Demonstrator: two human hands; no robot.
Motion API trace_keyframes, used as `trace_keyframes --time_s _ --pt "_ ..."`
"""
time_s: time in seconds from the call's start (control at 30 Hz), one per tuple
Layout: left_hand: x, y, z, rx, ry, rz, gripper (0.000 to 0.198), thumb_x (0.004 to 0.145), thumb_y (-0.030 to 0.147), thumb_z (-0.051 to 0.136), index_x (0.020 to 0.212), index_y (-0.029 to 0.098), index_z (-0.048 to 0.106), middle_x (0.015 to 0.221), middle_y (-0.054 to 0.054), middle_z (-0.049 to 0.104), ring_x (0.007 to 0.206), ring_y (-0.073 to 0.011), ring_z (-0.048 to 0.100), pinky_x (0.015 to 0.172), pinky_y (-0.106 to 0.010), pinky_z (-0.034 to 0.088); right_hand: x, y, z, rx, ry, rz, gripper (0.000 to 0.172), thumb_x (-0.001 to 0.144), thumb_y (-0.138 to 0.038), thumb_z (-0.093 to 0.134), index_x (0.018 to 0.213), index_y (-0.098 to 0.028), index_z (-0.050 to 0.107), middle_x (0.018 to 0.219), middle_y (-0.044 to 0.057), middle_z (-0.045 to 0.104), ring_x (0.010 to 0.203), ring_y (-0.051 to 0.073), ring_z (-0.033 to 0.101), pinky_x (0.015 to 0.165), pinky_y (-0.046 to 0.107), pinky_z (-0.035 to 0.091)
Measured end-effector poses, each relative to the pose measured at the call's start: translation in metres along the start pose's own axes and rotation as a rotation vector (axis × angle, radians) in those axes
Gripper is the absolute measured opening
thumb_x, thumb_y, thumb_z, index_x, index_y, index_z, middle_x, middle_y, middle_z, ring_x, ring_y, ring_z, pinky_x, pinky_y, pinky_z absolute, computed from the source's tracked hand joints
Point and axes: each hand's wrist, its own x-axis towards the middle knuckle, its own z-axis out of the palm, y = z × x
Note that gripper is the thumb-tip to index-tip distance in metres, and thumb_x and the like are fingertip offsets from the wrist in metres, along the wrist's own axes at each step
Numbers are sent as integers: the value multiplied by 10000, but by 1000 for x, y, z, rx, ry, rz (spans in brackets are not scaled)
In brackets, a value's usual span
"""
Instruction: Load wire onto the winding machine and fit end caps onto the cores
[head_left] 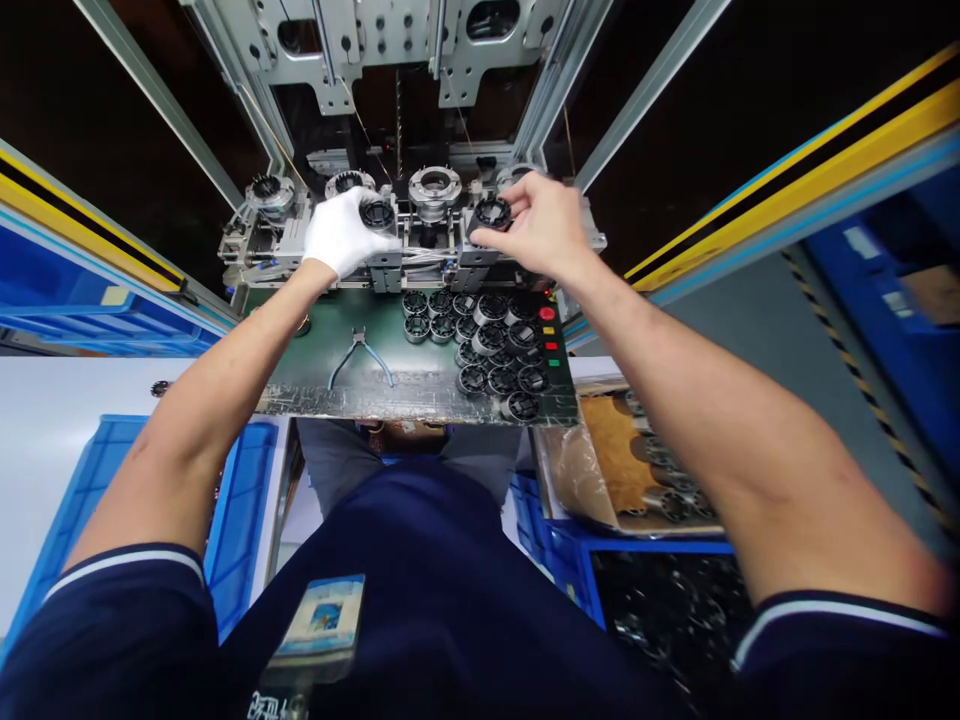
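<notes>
My left hand, in a white glove, is closed around a round motor stator with a black slotted top. Bare, my right hand grips a second black-topped stator between thumb and fingers. Both hands are at the front of a winding machine's row of fixtures. Between them stands a round metal fixture with an open centre. At the far left of the row, another fixture carries a black slotted part. My right hand partly hides the fixture behind it.
Several stators stand in rows on the green worktop. Cutting pliers lie left of them. Coloured buttons line the worktop's right side. A cardboard box of metal rings is below right; a blue tray is below left.
</notes>
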Motion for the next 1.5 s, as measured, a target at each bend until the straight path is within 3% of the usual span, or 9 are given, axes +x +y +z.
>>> trace_keyframes --time_s 0.13,0.37,0.53,0.63,0.87,1.07,1.23,1.37,1.5 --pt "11 -22 4 -223 -56 129 668 519 560 1035 1024 281 697 865 110 719 1036 -163 568 1185 -400 479 6 2 7 101 9 18 564 702 -427 1038 1030 -232 622 918 19 783 1106 231 686 1066 439 595" --pt "-14 4 -9 -351 31 143 652 671 422 891 1262 349 624 1304 40 751 1225 -255 625 1156 -516 530 7 7 1 454 -70 157 778 828 -514 952 1459 -277 563 1144 14 779 921 165 717 917 434 639" --pt "-11 32 -29 -256 33 77 669 726 540 820 1340 367 619 1235 39 789 1248 -285 657 1175 -581 543 9 -7 -17 256 -25 13 750 747 -713 981 1284 -291 669 1169 32 791 1058 205 666 1046 487 608" --pt "-7 41 -36 -118 89 78 761 702 536 840 1424 444 617 1377 72 761 1316 -293 661 1187 -549 556 11 -12 -16 141 76 -72 911 675 -717 1020 1393 -306 639 1359 47 770 1098 228 664 1090 511 603" --pt "-18 29 -5 132 -9 -48 822 718 632 808 1391 163 736 1406 -46 786 1317 -245 680 1244 -427 511 0 19 23 -147 118 -28 790 777 -744 830 1323 -189 698 1301 148 783 1189 361 733 1103 583 631" --pt "-18 24 -8 179 -40 -59 902 749 808 701 1399 181 689 1456 -29 762 1302 -157 647 1255 -384 482 3 30 16 -197 127 22 791 765 -693 881 1352 -211 659 1248 160 775 1149 365 732 1069 588 636" --pt "-45 37 -12 -85 -39 112 834 717 704 830 1349 173 710 1430 -150 747 1337 -333 674 1216 -502 512 -17 -2 19 79 110 21 896 677 -796 919 1326 -261 608 1214 115 747 1070 304 727 958 531 664" --pt "-105 58 -4 -461 9 344 859 843 802 775 1469 264 536 1558 -169 620 1436 -353 619 1212 -571 523 -77 -52 26 438 56 32 926 797 -885 800 1521 -432 441 1237 50 719 1020 266 758 804 442 678" --pt "-154 83 -5 -575 28 378 763 948 837 673 1503 370 437 1535 -121 589 1418 -340 641 1144 -542 599 -125 -100 17 586 -109 113 875 801 -865 828 1494 -440 505 1137 31 702 904 253 773 701 410 683"
